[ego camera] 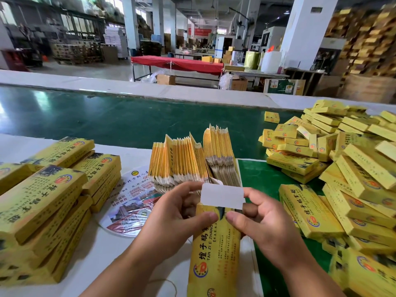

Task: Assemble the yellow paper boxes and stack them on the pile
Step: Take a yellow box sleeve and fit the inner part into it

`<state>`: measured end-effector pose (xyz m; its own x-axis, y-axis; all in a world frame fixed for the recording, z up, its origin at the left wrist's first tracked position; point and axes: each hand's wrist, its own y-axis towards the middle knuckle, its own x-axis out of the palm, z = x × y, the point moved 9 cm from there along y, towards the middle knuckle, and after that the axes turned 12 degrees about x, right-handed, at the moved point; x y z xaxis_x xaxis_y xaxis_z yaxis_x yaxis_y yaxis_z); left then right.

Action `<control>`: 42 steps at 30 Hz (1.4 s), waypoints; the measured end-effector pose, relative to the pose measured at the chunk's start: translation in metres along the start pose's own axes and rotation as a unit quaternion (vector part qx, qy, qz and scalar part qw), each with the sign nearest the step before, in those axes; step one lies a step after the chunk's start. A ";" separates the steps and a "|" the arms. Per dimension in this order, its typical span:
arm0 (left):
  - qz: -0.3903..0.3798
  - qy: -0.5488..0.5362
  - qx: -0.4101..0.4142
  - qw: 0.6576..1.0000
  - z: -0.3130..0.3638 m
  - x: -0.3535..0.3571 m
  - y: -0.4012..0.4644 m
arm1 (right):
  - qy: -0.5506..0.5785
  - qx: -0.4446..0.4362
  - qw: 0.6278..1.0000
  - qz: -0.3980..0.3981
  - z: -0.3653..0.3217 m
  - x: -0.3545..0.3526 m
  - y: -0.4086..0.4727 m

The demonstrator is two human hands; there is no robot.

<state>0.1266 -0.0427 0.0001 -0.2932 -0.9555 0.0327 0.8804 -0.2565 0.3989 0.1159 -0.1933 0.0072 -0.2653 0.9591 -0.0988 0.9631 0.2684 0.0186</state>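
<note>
Both hands pinch a yellow paper box, end flap untucked.
Left hand and right hand could crease the flap if it's pushed in crooked.

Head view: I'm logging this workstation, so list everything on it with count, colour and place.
box: one, yellow, white flap up, centre, held by both hands
flat blanks: many, yellow, on edge behind the box
pile: many yellow boxes, right
stacks: several yellow boxes, left
fan: one, white and red print, under the blanks
belt: one, green, across the middle
left hand: pinches the box's top
right hand: pinches the box's top
</note>
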 end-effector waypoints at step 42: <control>0.064 0.148 -0.003 0.987 0.011 0.005 -0.011 | -0.066 -0.066 0.980 0.176 -0.009 -0.014 -0.012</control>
<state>0.1113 -0.0435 0.0062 -0.0576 -0.9806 -0.1875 0.9057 -0.1304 0.4035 0.1080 -0.2094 0.0170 0.0989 0.9765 -0.1912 0.9777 -0.0596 0.2016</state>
